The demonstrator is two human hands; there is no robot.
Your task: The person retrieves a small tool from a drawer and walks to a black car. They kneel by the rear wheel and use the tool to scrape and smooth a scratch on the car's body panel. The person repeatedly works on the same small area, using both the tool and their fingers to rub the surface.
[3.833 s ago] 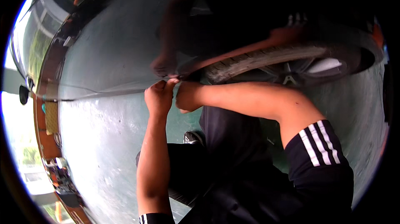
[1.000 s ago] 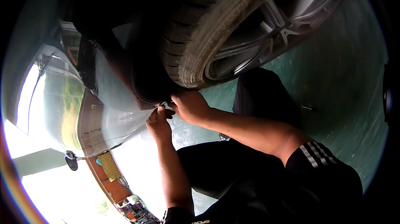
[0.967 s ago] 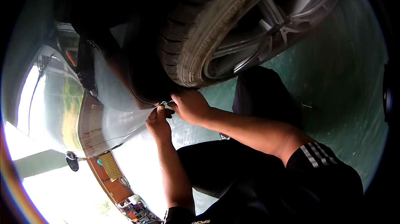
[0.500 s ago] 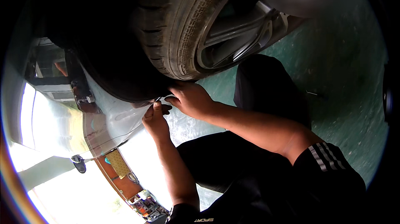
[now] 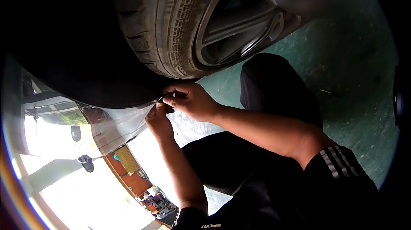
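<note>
My left hand (image 5: 159, 120) is closed at the lower lip of a car's wheel arch, its thumb upright against the edge of the glossy body panel (image 5: 113, 125). My right hand (image 5: 188, 101) is just to the right and slightly higher, finger and thumb pinched at the same edge. A small dark piece (image 5: 162, 100) shows between the fingertips; I cannot make out what it is. Right above my hands is the worn tyre (image 5: 145, 28) on a grey spoked alloy rim (image 5: 237, 28). Inside the arch, left of the tyre, it is too dark to see detail.
My dark-trousered knee (image 5: 274, 80) rises right of my hands. A thin pale object (image 5: 324, 91) lies on the green floor (image 5: 355, 63). At lower left are a side mirror (image 5: 87, 165), a yellow board (image 5: 127, 159) and a bench with assorted items (image 5: 154, 200), by bright daylight.
From a wider view of the panel, my view has swung closer under the wheel. Over the last second both hands stayed at the arch edge, shifting slightly up and left in view.
</note>
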